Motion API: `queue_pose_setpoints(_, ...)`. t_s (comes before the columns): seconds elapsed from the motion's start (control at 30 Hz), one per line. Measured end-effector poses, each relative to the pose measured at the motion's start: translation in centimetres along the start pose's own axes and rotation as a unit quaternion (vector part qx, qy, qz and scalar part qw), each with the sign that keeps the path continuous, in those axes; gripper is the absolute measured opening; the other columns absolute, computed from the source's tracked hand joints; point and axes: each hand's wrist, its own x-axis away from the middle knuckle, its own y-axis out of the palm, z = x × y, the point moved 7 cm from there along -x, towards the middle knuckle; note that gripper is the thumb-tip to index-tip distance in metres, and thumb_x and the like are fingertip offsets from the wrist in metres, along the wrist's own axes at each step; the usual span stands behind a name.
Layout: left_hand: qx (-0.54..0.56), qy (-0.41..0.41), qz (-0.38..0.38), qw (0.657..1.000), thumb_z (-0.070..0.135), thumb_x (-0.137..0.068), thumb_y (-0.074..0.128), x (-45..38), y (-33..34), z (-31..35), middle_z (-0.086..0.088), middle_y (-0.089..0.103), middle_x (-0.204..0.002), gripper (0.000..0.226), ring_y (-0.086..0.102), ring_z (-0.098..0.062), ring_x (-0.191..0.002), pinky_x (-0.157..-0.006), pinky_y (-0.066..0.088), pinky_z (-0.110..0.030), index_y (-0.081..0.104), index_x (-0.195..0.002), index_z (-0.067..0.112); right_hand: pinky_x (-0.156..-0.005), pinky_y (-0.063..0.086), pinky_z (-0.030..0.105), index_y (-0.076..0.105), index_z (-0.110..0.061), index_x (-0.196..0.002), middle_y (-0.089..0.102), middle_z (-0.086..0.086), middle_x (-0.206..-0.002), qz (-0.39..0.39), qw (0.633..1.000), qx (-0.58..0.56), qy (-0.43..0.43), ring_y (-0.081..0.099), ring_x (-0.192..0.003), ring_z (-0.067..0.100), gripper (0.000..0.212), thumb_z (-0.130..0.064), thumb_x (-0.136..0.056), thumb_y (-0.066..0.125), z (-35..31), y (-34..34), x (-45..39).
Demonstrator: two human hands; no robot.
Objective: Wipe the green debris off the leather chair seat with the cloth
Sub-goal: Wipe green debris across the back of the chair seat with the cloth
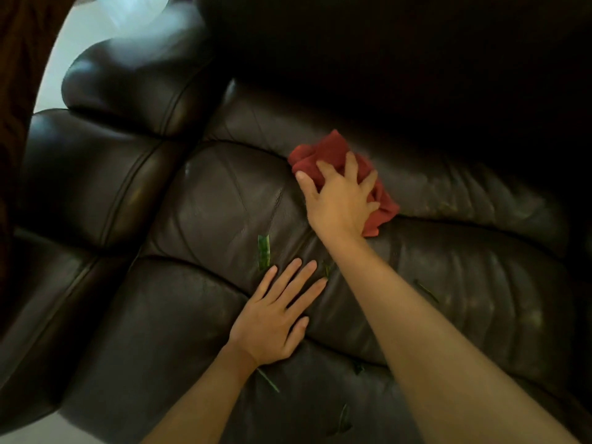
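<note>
Nearest me, thin green debris (267,380) lies on the leather chair seat (192,315), where my left hand (275,318) presses flat with straight fingers. Beyond it is a broad green strip (264,252). Farthest, my right hand (339,200) spreads over the bunched red cloth (323,152), mid-wipe; next I should probably sweep it back toward the scraps.

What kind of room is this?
Probably a living room at home. There is a big dark leather chair seat with a padded armrest, and the right hand presses a red cloth on it; the left hand lies flat.
</note>
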Motion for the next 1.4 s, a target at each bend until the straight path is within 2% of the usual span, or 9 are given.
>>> queue_pose_setpoints(0.13,-0.005,0.004,0.008,1.000,0.036,-0.091,0.033,0.1,-0.1,0.2,-0.004,0.012,-0.157,0.063,0.007,-0.023,-0.146,-0.118,0.005,-0.042,0.013,-0.149,0.023,-0.105,0.029,0.058,0.057,-0.020,-0.119,0.035,0.001,-0.148,0.068,0.994,0.056,-0.060,0.018,-0.139,0.037,0.028,-0.028,-0.095,0.045,0.3,0.0,1.8)
queue_pose_setpoints(0.33,-0.013,0.007,0.015,1.000,0.036,-0.091,0.034,0.0,-0.2,0.3,-0.005,0.013,-0.157,0.062,0.008,-0.023,-0.146,-0.118,0.007,-0.043,0.015,-0.149,0.022,-0.109,0.030,0.035,0.066,-0.007,-0.099,0.059,0.005,-0.129,0.090,0.977,0.003,-0.196,0.043,-0.127,0.031,0.017,-0.010,-0.090,0.053,1.7,-1.3,4.3)
queue_pose_setpoints(0.57,-0.012,0.000,0.021,1.000,0.033,-0.087,0.042,-0.1,-2.0,0.7,-0.011,0.045,-0.143,0.057,0.035,-0.031,-0.135,-0.114,0.018,-0.047,0.035,-0.142,0.017,-0.108,0.033,0.048,0.068,-0.010,-0.086,0.063,0.005,-0.124,-0.045,0.953,-0.007,-0.300,0.041,-0.131,0.029,0.008,-0.010,-0.084,0.061,3.2,-1.6,10.1)
queue_pose_setpoints(0.7,-0.013,0.003,0.018,1.000,0.024,-0.083,0.045,-0.1,-4.8,1.5,-0.011,0.059,-0.129,0.046,0.052,-0.031,-0.123,-0.108,0.036,-0.044,0.057,-0.125,0.010,-0.108,0.026,0.058,0.060,-0.018,-0.106,0.048,0.005,-0.138,0.026,0.984,-0.014,-0.178,0.030,-0.135,0.029,0.036,-0.045,-0.082,0.059,3.7,-3.2,10.7)
queue_pose_setpoints(0.77,0.011,-0.006,0.031,0.999,0.021,-0.084,0.043,0.5,-6.1,1.3,-0.012,0.065,-0.117,0.038,0.061,-0.029,-0.110,-0.100,0.044,-0.038,0.064,-0.113,0.007,-0.110,0.014,0.064,0.035,-0.024,-0.136,0.019,0.009,-0.154,0.018,0.999,-0.009,-0.031,0.009,-0.141,0.039,0.073,-0.065,-0.078,0.050,4.1,-2.2,10.2)
queue_pose_setpoints(0.83,0.017,-0.027,0.047,0.998,0.019,-0.085,0.043,1.5,-7.0,0.2,-0.012,0.067,-0.111,0.033,0.063,-0.027,-0.103,-0.095,0.044,-0.036,0.067,-0.103,0.006,-0.106,0.007,0.068,0.013,-0.030,-0.145,0.000,0.008,-0.158,-0.022,0.999,0.018,0.040,-0.005,-0.140,0.045,0.083,-0.070,-0.079,0.044,4.0,-0.2,9.7)
queue_pose_setpoints(0.97,0.018,-0.129,0.071,0.989,0.023,-0.088,0.041,3.9,-7.0,-3.0,-0.014,0.064,-0.117,0.036,0.060,-0.031,-0.107,-0.093,0.047,-0.040,0.064,-0.108,0.005,-0.107,0.016,0.065,0.024,-0.033,-0.144,0.010,0.005,-0.158,0.009,0.996,0.084,0.027,0.004,-0.140,0.045,0.059,-0.053,-0.091,0.040,4.1,0.9,9.7)
queue_pose_setpoints(1.17,0.016,-0.188,0.054,0.981,0.034,-0.090,0.036,4.6,-5.1,-4.3,-0.016,0.049,-0.138,0.051,0.046,-0.031,-0.126,-0.104,0.039,-0.045,0.046,-0.130,0.004,-0.102,0.039,0.041,0.054,-0.025,-0.127,0.042,0.003,-0.144,0.060,0.992,0.016,-0.108,0.041,-0.127,0.033,0.041,-0.019,-0.087,0.057,5.6,-2.6,9.4)
queue_pose_setpoints(1.4,0.010,-0.187,0.019,0.982,0.040,-0.090,0.034,4.5,-3.3,-5.2,-0.012,0.020,-0.155,0.064,0.017,-0.025,-0.144,-0.113,0.019,-0.045,0.022,-0.147,0.014,-0.104,0.038,0.035,0.059,-0.025,-0.122,0.048,0.002,-0.139,0.057,0.963,-0.035,-0.261,0.048,-0.123,0.026,0.041,-0.015,-0.082,0.063,-0.7,-6.3,2.0)
